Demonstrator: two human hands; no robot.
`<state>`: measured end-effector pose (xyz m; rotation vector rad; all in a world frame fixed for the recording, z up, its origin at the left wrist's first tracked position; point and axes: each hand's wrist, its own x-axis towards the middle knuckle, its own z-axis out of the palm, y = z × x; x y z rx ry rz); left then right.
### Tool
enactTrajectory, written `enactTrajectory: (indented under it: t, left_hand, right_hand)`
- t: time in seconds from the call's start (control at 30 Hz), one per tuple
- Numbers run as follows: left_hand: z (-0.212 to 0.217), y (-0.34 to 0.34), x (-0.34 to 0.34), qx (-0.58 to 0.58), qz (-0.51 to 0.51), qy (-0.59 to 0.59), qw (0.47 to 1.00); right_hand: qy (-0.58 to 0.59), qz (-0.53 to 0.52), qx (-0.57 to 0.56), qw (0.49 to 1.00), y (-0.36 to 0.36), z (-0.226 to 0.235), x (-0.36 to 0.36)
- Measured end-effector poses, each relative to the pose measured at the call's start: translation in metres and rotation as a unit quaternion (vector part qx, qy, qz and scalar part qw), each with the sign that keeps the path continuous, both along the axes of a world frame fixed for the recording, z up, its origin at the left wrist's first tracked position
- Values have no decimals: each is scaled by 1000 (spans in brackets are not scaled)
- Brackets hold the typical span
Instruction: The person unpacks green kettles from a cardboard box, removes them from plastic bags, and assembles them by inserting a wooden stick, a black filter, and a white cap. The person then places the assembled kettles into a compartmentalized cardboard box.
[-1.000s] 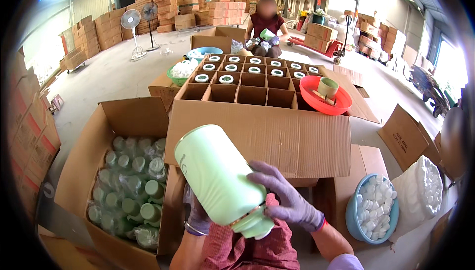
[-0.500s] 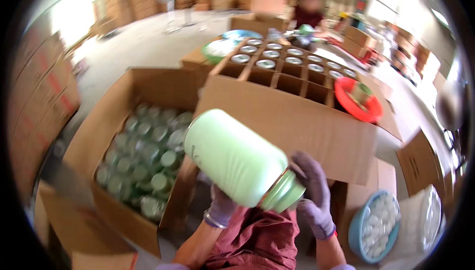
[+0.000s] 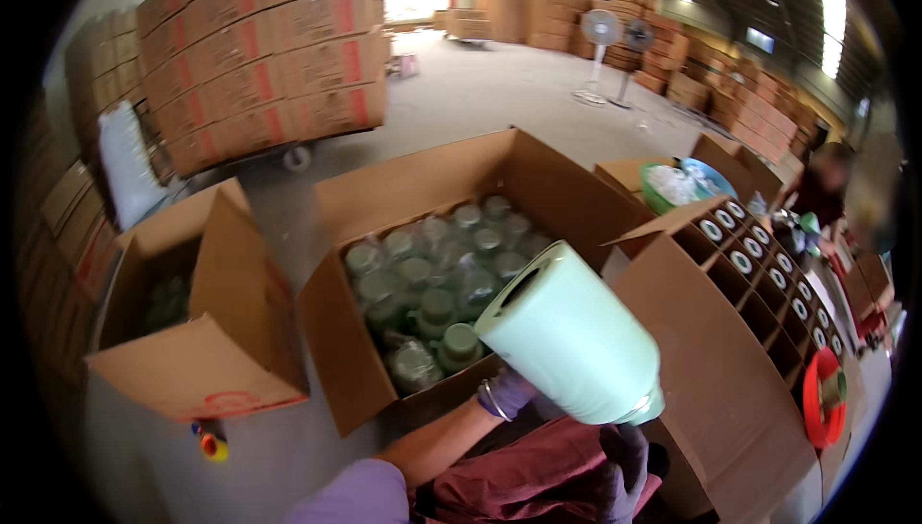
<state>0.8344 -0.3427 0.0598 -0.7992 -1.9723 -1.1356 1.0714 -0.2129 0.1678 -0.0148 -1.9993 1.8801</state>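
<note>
Item: pale green jar [image 3: 574, 340], tilted, base toward me, held at centre frame. My left hand [image 3: 507, 392], purple-gloved, cupped its underside at 8 o'clock; my right hand [image 3: 624, 452] closed fingers about its neck at 5 o'clock. Open carton of wrapped jars [image 3: 437, 284] lay at 10 o'clock; divided carton [image 3: 759, 284] at 3 o'clock.

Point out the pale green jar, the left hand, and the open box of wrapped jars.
pale green jar [image 3: 576, 346], head view, middle of its side wall.
left hand [image 3: 507, 394], head view, gloved knuckles under the jar.
open box of wrapped jars [image 3: 370, 202], head view, bare inner back wall.
</note>
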Motion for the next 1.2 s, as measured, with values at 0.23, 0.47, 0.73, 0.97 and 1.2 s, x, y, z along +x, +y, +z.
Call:
enactTrajectory:
  t: [0.23,0.47,0.73,0.97,1.2]
  left_hand:
    - [-34,-230,-36,-55,159,-77,983]
    - [-8,-411,-8,401,95,-111,904]
    - [-119,-316,36,522,-113,-335,776]
    - [-14,-89,81,306,-292,-499,756]
    - [44,-14,103,353,-398,-587,611]
  right_hand:
    - [79,44,364,927,43,-97,38]
    - [-68,34,226,971,32,-69,27]
    - [-71,26,269,960,14,-26,0]
    - [9,-12,279,960,-3,-12,2]
    - [50,-206,214,954,9,-24,20]
